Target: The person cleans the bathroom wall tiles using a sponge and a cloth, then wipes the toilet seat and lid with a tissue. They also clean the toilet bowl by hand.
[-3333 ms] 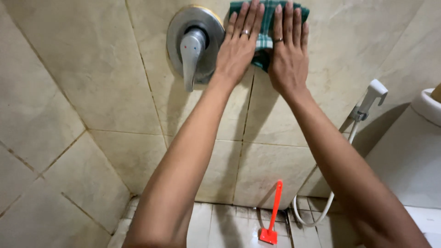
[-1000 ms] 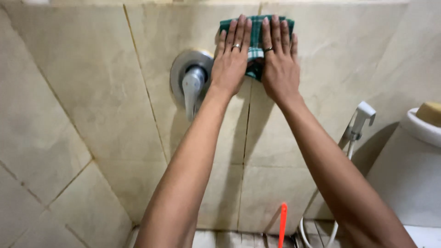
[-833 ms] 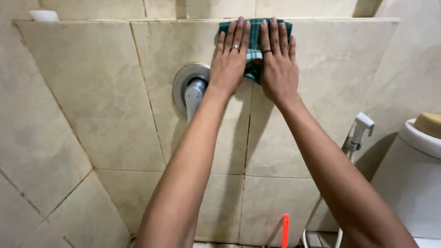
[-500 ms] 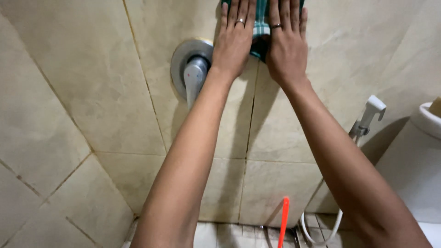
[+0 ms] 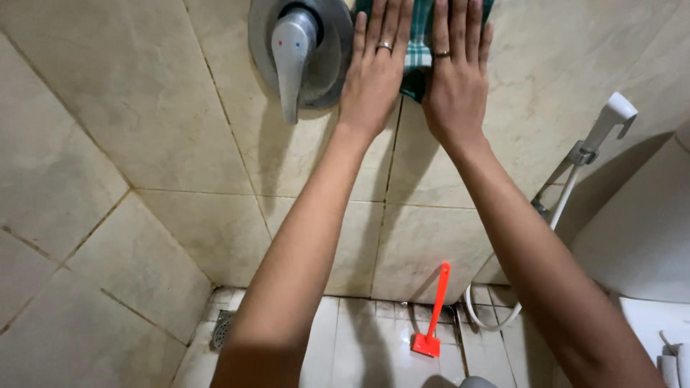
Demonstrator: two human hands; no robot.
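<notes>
Both hands lie flat on a green checked cloth (image 5: 415, 50), pressing it against the tiled wall (image 5: 180, 122) at the top of the view. The left hand (image 5: 375, 72) has its fingers straight and close together, palm down, covering the left part of the cloth; the right hand (image 5: 454, 75) is laid the same way just beside it, covering the right part. Neither hand pinches or curls round the cloth: it is held only by flat pressure of the palms and fingers. Each hand wears a ring.

The cloth shows only in the strip between the two hands, a dark corner below that gap, and an edge past the right hand's little finger. Its upper part runs out of the view, so its full shape cannot be told. It seems to lie broadside, left to right, across both palms, with the fingers pointing up the wall across it.

Just left of the left hand, nearly touching its thumb side, is the round metal tap plate (image 5: 327, 65) with its lever handle (image 5: 290, 61) hanging downward. The left hand is the nearer to it.

Well to the right, a white spray head (image 5: 611, 118) hangs on its hose (image 5: 496, 320). Far below, on the floor tiles (image 5: 359, 345), an orange scraper (image 5: 433, 312) leans against the wall, with a floor drain (image 5: 223, 329) to the left.
</notes>
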